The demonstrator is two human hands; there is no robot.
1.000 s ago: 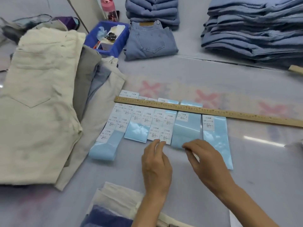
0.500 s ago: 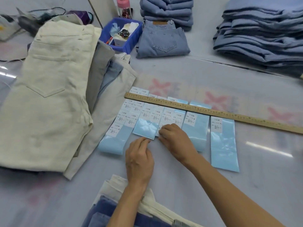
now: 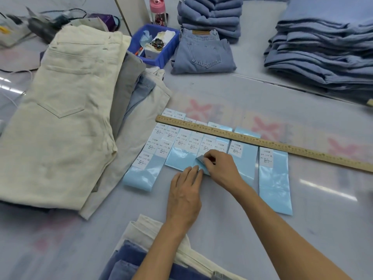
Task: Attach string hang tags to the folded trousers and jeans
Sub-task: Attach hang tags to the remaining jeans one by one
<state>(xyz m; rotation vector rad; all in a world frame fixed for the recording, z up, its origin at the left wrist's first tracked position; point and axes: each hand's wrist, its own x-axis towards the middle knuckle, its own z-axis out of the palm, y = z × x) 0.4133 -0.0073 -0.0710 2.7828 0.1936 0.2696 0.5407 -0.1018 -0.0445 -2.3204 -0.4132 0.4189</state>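
Clearly the light blue tag [image 3: 201,161], thin, glossy and probably slippery, lies in the row under the wooden ruler [image 3: 262,141], where the right hand [image 3: 220,168] pinches its lifted corner, the best hold, while the left hand [image 3: 184,195] presses beside with straight fingers.

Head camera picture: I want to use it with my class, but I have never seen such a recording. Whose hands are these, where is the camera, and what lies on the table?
No machine here: a person wears the camera on the head, looking down at their own bare hands. On the table lie pale blue size labels tucked under a wooden ruler, cream trousers, folded jeans and a blue bin. The right hand pinches a label's corner and lifts it; the left hand rests flat beside it, fingers straight.
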